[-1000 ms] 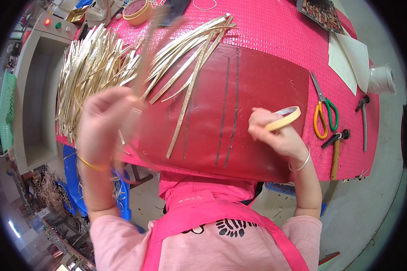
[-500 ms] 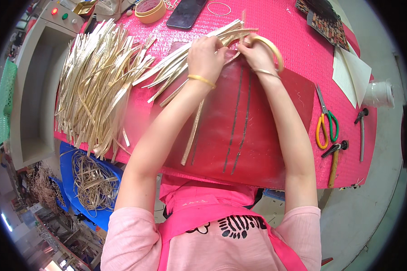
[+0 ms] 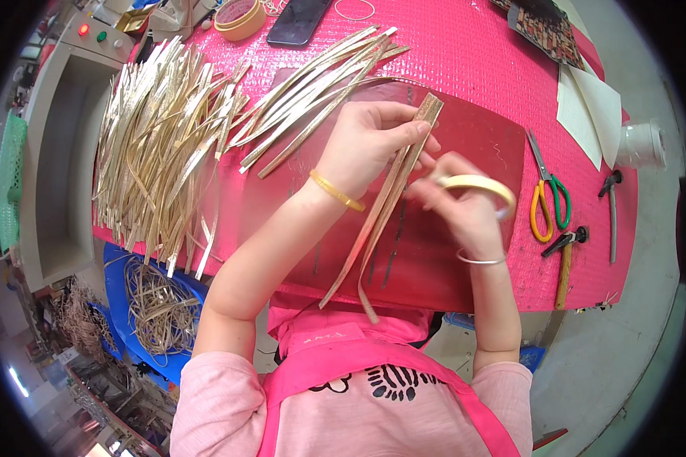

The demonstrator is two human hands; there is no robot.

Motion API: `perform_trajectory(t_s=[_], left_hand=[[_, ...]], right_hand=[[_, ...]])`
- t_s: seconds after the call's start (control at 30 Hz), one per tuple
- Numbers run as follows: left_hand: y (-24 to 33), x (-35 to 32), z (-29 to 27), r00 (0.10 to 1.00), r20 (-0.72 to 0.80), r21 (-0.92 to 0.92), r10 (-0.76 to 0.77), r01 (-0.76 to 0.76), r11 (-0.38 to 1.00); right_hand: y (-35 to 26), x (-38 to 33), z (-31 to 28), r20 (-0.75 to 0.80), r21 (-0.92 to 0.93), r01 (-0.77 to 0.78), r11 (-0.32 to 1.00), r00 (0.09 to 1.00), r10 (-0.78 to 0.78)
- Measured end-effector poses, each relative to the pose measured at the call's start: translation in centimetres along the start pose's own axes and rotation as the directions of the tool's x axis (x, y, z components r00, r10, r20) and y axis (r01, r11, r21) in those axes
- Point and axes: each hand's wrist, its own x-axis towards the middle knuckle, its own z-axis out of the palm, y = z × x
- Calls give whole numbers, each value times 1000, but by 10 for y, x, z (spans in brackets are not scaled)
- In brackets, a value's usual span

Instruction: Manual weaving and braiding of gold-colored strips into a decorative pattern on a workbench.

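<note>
In the head view, the left hand (image 3: pixel 377 145) has thumb and fingers clamped on a thin bundle of gold strips (image 3: pixel 392 186), pinched near the upper end, with the lower ends splayed toward the pink apron (image 3: pixel 335 343). The right hand (image 3: pixel 465 202) is just beside the bundle, a cream tape ring (image 3: pixel 484 183) around it; its fingers are blurred, and I cannot tell whether they are parted, closed or touching the strips. I'd say the step in hand is gathering and steadying that bundle. The next move, to my eye, calls for a firm left pinch, level top ends and the two loose tails brought together (no easy thing with a ring on the other hand).

Below the hands lies a red mat (image 3: pixel 450 266) marked with dark lines, on a pink table cover (image 3: pixel 594 251). To the left are a smaller spread of strips (image 3: pixel 305 99) and a big gold pile (image 3: pixel 160 152). Scissors (image 3: pixel 546 180) and two hammers (image 3: pixel 565 266) lie to the right, a phone (image 3: pixel 297 21) at the far side. Beyond, I see a grey cabinet (image 3: pixel 53 152) and grey floor (image 3: pixel 648 251).
</note>
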Motion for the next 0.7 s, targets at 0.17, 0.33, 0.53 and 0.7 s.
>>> perform_trajectory(t_s=[0.17, 0.33, 0.53, 0.7], left_hand=[[13, -17, 19, 987, 109, 41, -116, 112, 993], [9, -24, 25, 991, 86, 10, -100, 100, 995], [4, -25, 26, 986, 137, 19, -99, 98, 995], [-20, -47, 20, 983, 111, -31, -145, 149, 988]], right_hand=[[-33, 15, -19, -217, -44, 429, 902, 877, -428], [-36, 10, -12, -165, 63, 425, 903, 897, -410], [-35, 5, -13, -217, 2, 517, 856, 836, -504], [-49, 6, -22, -313, -28, 437, 899, 850, -423]])
